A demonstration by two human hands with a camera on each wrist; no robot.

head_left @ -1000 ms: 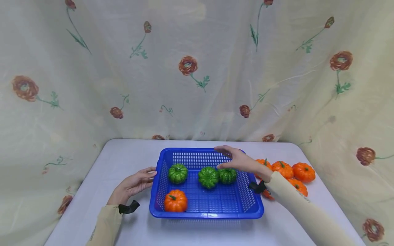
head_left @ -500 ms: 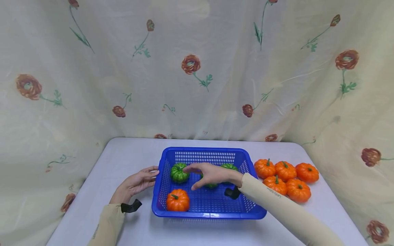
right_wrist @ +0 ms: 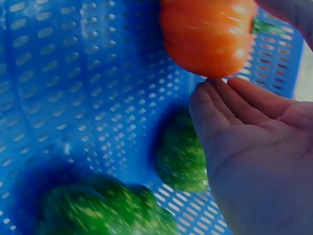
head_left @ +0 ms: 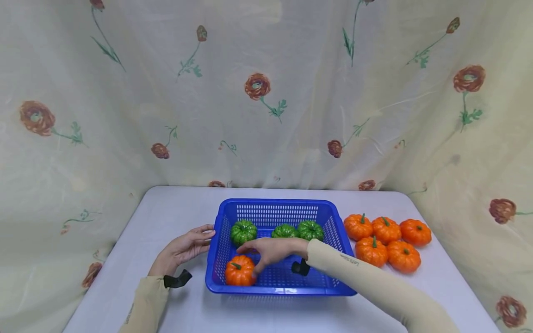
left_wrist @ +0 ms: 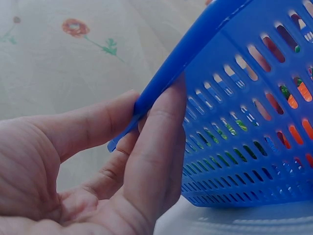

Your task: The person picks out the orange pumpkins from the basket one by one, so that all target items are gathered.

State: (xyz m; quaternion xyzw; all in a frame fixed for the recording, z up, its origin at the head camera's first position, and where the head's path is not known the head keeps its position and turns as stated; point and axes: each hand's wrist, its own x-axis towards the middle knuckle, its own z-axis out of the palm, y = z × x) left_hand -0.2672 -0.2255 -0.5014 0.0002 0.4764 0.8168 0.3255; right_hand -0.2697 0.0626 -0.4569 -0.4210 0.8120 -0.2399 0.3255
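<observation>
My left hand [head_left: 189, 247] pinches the left rim of a blue plastic basket [head_left: 281, 292], its thumb on one side of the rim and fingers on the other in the left wrist view. Inside the basket, an orange pumpkin [head_left: 240, 272] with a green stem sits at the near left corner. Over it reaches my right hand [head_left: 268, 252], thumb and fingers spread to either side. In the right wrist view the nearly straight fingertips are right at the surface of the orange pumpkin [right_wrist: 210, 36]. Three green pumpkins are in the basket, one green pumpkin [head_left: 243, 232] at the far left.
Several orange pumpkins [head_left: 385, 231] stand grouped on the white table [head_left: 175, 208] to the right of the basket. The other two green pumpkins [head_left: 310, 230] lie along the basket's far side. A flowered curtain [head_left: 266, 138] hangs behind and beside the table.
My right hand has moved from above the green pumpkins at the right, leftward and nearer, down to the orange pumpkin. The left hand keeps its place on the rim.
</observation>
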